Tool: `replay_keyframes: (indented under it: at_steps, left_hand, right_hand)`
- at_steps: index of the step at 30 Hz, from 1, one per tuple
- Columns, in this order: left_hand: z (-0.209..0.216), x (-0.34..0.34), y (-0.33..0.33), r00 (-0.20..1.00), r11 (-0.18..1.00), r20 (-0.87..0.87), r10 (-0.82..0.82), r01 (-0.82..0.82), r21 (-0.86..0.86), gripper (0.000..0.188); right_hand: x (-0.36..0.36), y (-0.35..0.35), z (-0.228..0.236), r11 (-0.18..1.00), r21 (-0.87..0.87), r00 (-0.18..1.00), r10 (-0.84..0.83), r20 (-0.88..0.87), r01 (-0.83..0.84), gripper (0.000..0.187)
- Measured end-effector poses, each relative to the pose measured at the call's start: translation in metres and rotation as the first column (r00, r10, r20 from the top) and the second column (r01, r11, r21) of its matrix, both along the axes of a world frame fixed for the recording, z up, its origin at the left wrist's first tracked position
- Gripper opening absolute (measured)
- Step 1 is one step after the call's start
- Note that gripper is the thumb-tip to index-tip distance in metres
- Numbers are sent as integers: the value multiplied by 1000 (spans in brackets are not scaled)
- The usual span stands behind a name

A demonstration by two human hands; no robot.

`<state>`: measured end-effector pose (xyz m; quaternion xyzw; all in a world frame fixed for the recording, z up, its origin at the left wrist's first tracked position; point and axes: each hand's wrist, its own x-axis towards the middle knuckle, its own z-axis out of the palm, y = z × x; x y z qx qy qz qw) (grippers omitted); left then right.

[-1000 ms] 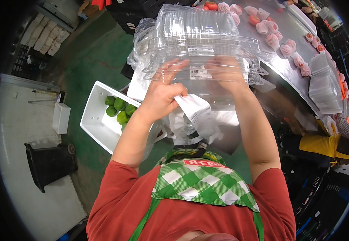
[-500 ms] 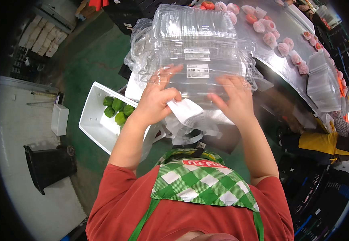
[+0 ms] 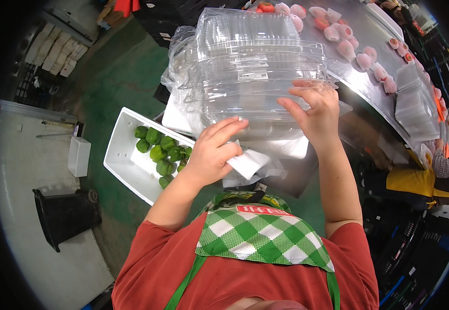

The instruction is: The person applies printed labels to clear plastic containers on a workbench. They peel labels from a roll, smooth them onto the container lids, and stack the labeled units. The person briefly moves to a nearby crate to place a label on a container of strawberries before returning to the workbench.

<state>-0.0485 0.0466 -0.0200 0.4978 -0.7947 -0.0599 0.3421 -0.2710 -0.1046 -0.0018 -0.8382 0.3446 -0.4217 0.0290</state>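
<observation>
My left hand [image 3: 213,155] is closed round a folded white paper slip [image 3: 248,163], which sticks out between thumb and fingers. Its fingertips lie by the near edge of a clear plastic clamshell container [image 3: 265,111]. My right hand [image 3: 315,111] rests at that container's right rim, half curled, with thumb and fingers apart. More clear containers [image 3: 247,32] are stacked beyond, and white printed labels [image 3: 253,68] show through the plastic. Clear plastic bagging [image 3: 180,49] bunches at the stack's left side.
A white foam box [image 3: 118,155] holding green bell peppers [image 3: 157,153] stands to the left. On the metal table [image 3: 348,85] lie fruits in pink foam nets [image 3: 346,50] and another stack of clear containers [image 3: 415,101]. A co-worker in yellow and black [image 3: 408,181] is at right.
My left hand has drawn back toward me with the paper slip. My right hand has moved up and right to the container's rim. More peppers show.
</observation>
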Motion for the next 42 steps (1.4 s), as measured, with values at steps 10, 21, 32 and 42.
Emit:
replay_keyframes:
  at_steps: [10, 21, 32, 42]
  left_hand:
    - [-10, 3, -39, 972, 954, -44, 229, -233, -190, 29]
    - [2, 7, -43, 978, 958, -14, 208, -206, -200, 16]
    - [8, 7, -41, 990, 983, -54, 130, -136, -126, 9]
    - [5, 3, -43, 986, 972, -70, 152, -162, -173, 13]
  right_hand:
    - [0, 30, 8, 993, -115, 999, 23, 43, -18, 19]
    - [20, 66, -21, 584, 704, 905, 142, 402, -404, 39]
    - [26, 65, -18, 585, 674, 887, 215, 408, -451, 30]
    - [30, 57, -8, 507, 739, 896, 239, 374, -443, 20]
